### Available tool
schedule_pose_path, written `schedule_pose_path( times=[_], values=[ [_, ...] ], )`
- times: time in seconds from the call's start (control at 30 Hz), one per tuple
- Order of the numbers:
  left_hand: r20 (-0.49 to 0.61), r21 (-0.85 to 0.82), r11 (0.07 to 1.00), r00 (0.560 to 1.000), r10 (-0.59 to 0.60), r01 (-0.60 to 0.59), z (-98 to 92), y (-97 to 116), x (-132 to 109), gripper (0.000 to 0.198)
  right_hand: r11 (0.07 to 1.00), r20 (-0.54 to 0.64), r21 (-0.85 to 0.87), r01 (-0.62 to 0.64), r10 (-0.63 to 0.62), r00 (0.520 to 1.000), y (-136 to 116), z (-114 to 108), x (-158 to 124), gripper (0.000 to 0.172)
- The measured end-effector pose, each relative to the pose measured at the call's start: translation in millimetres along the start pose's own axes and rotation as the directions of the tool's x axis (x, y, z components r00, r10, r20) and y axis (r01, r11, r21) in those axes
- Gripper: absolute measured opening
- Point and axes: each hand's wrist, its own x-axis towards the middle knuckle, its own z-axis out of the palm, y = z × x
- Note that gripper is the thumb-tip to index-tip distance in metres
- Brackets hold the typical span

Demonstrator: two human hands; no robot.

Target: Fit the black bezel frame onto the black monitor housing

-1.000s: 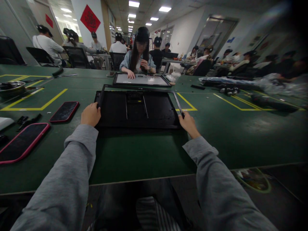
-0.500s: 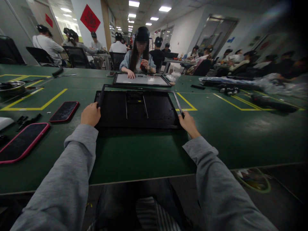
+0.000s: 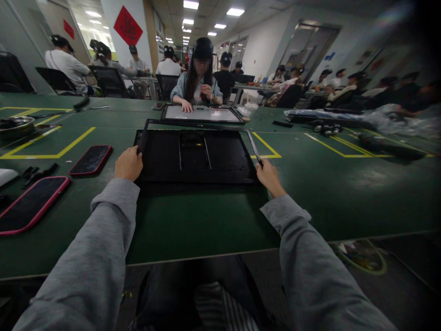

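The left hand (image 3: 128,164) is closed around the left side of a thin black screen frame (image 3: 200,125), and the right hand (image 3: 270,177) grips its right side near the low corner. Some fingertips are hidden behind the frame. The frame is tilted just over a black monitor back shell (image 3: 225,151) on the green table (image 3: 206,220); it is too dark to tell where their low edges touch. At the far left, a shiny metal bowl (image 3: 24,130), cut off by the picture's edge, has dark things in it, too dim to name. A clear plastic cup (image 3: 251,108) with a straw holds something brownish low down. Under the table, a green-rimmed bin (image 3: 383,265) holds a blurry jumble.
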Motion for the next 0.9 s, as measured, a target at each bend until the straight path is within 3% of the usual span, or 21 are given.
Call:
schedule_pose_path(
  times=[0.2, 0.3, 0.4, 0.5, 0.73, 0.9],
  values=[
    [-0.115, -0.103, 0.994, 0.993, 0.010, -0.022, -10.3, 12, -2, 0.051, 0.998, -0.036, 0.051, -0.024, 0.026, 0.999, 0, -5, -2, 0.050],
    [-0.223, -0.158, 0.986, 0.975, 0.018, -0.054, -15.2, 15, -3, 0.052, 0.988, -0.145, 0.150, 0.018, 0.004, 0.989, -5, -12, -5, 0.053],
    [-0.345, -0.198, 0.978, 0.939, -0.005, -0.068, -19.4, 17, -5, 0.052, 0.966, -0.308, 0.236, 0.109, -0.032, 0.951, -15, -23, -12, 0.058],
    [-0.432, -0.226, 0.972, 0.901, -0.038, -0.067, -25.2, 21, -11, 0.054, 0.962, -0.380, 0.251, 0.110, -0.007, 0.925, -25, -33, -22, 0.062],
    [-0.425, -0.191, 0.981, 0.900, -0.094, 0.012, -34.4, 29, -17, 0.056, 0.962, -0.433, 0.240, 0.129, -0.013, 0.901, -28, -35, -27, 0.063],
    [-0.368, -0.213, 0.975, 0.929, -0.017, -0.067, -27.9, 21, -8, 0.055, 0.969, -0.374, 0.202, 0.140, -0.056, 0.926, -21, -28, -19, 0.062]
  ],
)
